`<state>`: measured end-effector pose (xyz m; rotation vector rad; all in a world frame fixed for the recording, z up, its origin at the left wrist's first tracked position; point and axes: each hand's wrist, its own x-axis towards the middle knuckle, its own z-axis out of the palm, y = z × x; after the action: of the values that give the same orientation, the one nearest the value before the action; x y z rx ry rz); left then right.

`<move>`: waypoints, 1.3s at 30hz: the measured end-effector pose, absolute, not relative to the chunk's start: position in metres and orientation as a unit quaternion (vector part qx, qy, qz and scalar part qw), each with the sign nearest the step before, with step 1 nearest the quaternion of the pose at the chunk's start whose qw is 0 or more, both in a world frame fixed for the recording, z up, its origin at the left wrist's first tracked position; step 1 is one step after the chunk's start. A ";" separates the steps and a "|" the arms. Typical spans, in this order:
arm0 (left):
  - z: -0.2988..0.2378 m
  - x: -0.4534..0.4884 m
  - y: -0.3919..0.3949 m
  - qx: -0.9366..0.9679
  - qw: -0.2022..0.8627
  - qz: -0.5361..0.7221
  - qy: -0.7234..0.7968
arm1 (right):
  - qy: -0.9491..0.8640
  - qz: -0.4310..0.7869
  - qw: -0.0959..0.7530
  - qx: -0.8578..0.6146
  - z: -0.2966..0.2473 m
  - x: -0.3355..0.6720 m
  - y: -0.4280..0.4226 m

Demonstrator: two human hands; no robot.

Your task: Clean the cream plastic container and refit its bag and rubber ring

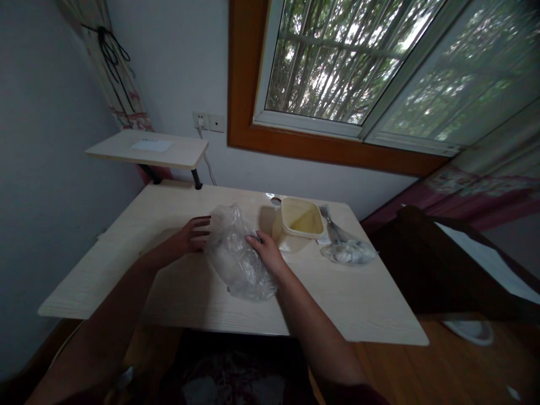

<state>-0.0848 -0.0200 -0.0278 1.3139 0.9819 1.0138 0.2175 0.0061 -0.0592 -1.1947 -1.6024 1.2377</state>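
A crumpled clear plastic bag (238, 256) is in the middle of the desk, between my two hands. My right hand (266, 250) grips its right side, with the thumb on top and the fingers partly hidden. At the bag's left edge, my left hand (194, 235) has its fingers apart and holds nothing; whether the fingertips touch the plastic is hard to tell. Just beyond my right hand stands an open cream-coloured plastic tub (302, 219). To the right of the tub lies another clear bag (349, 251) with pale contents that I cannot make out.
The pale wooden desk (363, 304) carries a raised shelf (185, 152) at the back left, with a paper label (152, 145) on it. A wall socket (201, 121) with a plugged cable is behind. A dark piece of furniture (417, 253) stands at the right, near the window (329, 62).
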 end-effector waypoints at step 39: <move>-0.018 -0.089 -0.026 0.389 0.649 0.497 0.424 | -0.560 0.556 0.447 -0.420 -0.053 0.222 -0.003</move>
<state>-0.0893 -0.0262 -0.0178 0.8831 0.9640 1.1304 0.2218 -0.0027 -0.0529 -1.0400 -1.3872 1.3765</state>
